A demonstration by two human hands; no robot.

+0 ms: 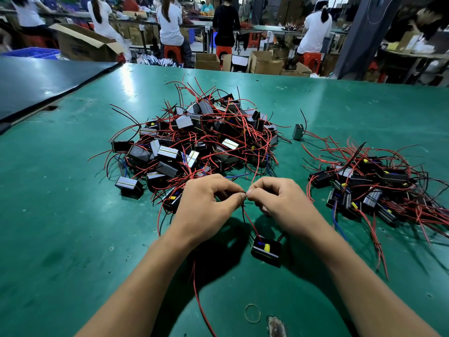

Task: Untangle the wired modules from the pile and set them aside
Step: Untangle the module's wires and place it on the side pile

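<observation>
A big tangled pile of black wired modules [194, 139] with red, black and blue leads lies on the green table [60, 227] ahead of me. A smaller heap of modules [371, 188] lies at the right. My left hand [206, 205] and my right hand [279, 203] meet fingertip to fingertip above the table, both pinching the thin red and black wires [247, 217] of one module. That black module [266, 249], with a yellow part on top, hangs or rests just below my hands. A long red lead [199, 302] trails toward me.
A single grey module [298, 131] stands alone between the two heaps. A rubber band [252, 313] lies near the table's front edge. A dark board [43, 79] covers the far left. Beyond the table, people sit on red stools among cardboard boxes.
</observation>
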